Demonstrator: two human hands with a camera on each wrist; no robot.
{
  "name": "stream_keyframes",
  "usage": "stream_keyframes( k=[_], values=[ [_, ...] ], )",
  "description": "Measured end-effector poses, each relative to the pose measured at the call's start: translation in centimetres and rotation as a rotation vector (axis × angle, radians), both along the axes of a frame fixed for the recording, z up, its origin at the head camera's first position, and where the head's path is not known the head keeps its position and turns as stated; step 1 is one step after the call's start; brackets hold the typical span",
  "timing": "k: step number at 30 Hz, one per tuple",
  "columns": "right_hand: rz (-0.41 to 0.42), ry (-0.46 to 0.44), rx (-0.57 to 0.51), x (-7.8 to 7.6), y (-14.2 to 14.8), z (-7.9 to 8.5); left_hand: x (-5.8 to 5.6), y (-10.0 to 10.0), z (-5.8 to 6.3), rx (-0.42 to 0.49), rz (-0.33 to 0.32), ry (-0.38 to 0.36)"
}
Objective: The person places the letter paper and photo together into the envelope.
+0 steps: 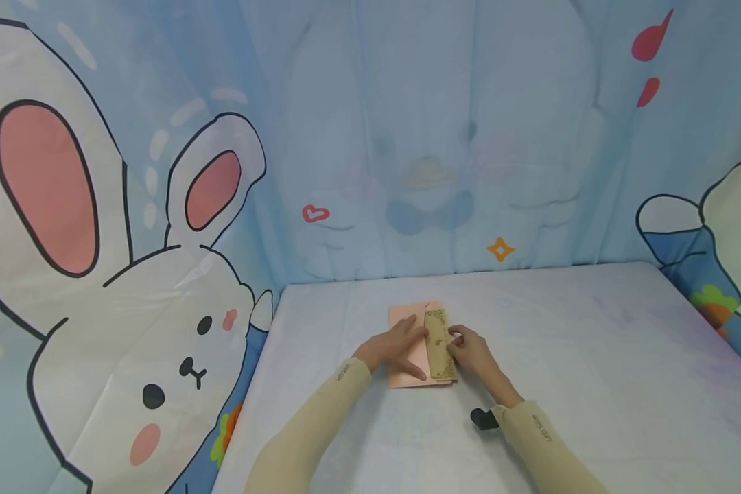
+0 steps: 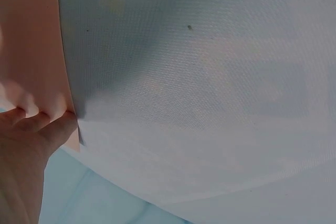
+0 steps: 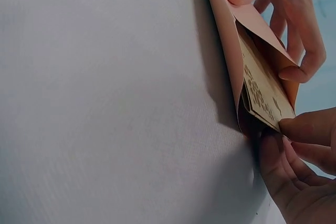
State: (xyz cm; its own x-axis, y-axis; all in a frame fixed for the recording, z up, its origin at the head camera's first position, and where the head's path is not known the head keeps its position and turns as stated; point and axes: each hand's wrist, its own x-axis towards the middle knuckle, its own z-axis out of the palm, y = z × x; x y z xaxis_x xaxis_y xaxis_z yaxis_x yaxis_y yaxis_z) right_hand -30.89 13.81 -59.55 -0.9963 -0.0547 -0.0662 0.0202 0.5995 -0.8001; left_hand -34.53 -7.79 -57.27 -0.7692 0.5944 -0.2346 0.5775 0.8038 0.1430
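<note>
A pink envelope (image 1: 410,379) lies on the table, its mouth on the right. Partway in that mouth is a tan card (image 1: 438,343) with a brown ornamental pattern; its inner part is hidden by the pink paper. My left hand (image 1: 396,343) rests spread on the envelope, thumb and forefinger at the mouth's edge. The right wrist view shows the mouth gaping around the card (image 3: 265,90). My right hand (image 1: 474,353) pinches the card's outer edge between thumb and fingers. Pink paper (image 2: 31,40) lies under the left fingers in the left wrist view.
The table (image 1: 580,343) has a pale cloth cover. Behind it hangs a light blue curtain (image 1: 519,137) printed with cartoon rabbits. A small black shape (image 1: 484,419) shows beside the right sleeve's cuff.
</note>
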Motion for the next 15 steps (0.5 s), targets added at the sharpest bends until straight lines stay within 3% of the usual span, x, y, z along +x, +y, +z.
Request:
stream_keyframes(
  k=[15],
  values=[
    [0.020, 0.017, 0.026, -0.1, -1.3, 0.4, 0.2, -0.1, 0.4, -0.004, -0.012, -0.001]
  ],
)
